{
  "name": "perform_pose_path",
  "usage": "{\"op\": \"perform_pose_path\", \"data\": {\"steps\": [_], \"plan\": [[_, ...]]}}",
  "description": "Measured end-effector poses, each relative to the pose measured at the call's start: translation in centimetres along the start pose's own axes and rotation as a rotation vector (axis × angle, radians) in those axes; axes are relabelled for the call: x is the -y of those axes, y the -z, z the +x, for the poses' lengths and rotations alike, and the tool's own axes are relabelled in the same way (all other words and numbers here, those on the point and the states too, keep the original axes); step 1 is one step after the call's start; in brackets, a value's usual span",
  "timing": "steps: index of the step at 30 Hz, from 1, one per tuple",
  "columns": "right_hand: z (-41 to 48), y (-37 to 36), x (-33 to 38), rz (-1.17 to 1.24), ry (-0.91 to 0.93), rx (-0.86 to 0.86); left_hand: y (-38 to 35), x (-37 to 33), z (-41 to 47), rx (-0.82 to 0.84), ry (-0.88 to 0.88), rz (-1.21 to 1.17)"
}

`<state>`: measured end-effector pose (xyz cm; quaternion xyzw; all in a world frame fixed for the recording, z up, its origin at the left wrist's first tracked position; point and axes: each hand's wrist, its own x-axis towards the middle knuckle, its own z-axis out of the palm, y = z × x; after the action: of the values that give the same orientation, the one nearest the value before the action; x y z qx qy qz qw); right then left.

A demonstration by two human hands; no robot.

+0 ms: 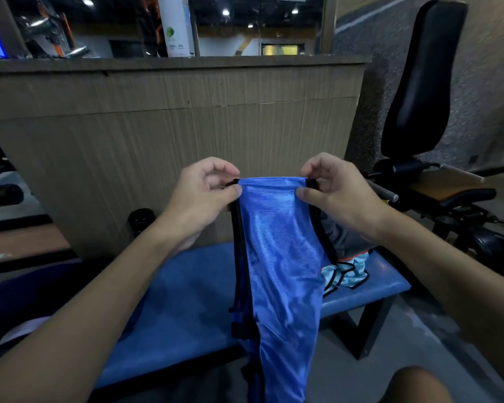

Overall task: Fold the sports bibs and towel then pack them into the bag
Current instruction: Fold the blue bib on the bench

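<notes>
1. While it hangs above the blue bench [186, 289], the blue bib [280, 257] is held up by its top edge.
2. Left hand [204, 196]: thumb and fingers pinch the top left corner.
3. Right hand [339, 196]: pinches the top right corner.
4. Pale-blue bibs [346, 273]: bunched on the bench, behind the held bib.

Of the person, only two arms and one knee are visible. The left forearm [99, 309] is bare along its whole visible length, from the lower left corner up to the wrist. The right forearm [437, 271] is bare in the same way. The left grip [204, 193] and the right grip [341, 196] are bare hands, and the thumbnails [238, 191] look short and plain. A rounded, bare knee [416, 383] shows at the lower right edge. What clothing is worn cannot be told.
</notes>
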<state>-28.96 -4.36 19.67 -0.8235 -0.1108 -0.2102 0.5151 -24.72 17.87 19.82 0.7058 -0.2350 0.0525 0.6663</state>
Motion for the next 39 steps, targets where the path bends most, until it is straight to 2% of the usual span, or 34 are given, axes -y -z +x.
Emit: {"op": "perform_pose_path", "data": {"steps": [5, 14, 18, 27, 31, 39], "plan": [[0.0, 0.6, -0.1, -0.192, 0.025, 0.091, -0.5, -0.4, -0.1, 0.008, -0.008, -0.077], [-0.3, 1.0, 0.6, -0.226, 0.031, 0.179, -1.1, -0.3, -0.4, 0.033, -0.036, -0.065], [-0.2, 0.4, 1.3, -0.386, 0.102, 0.188, -1.2, -0.5, -0.5, 0.041, -0.047, -0.060], [0.1, -0.6, 2.2, -0.309, 0.122, 0.177, -1.8, 2.5, -2.4, -0.023, 0.099, -0.154], [0.2, -0.1, 2.1, -0.332, 0.114, 0.194, -1.6, 2.3, -2.1, -0.094, 0.076, -0.218], [0.3, -0.7, 2.5, -0.350, 0.161, 0.203, -2.1, 1.3, -2.2, -0.007, -0.017, -0.150]]}}
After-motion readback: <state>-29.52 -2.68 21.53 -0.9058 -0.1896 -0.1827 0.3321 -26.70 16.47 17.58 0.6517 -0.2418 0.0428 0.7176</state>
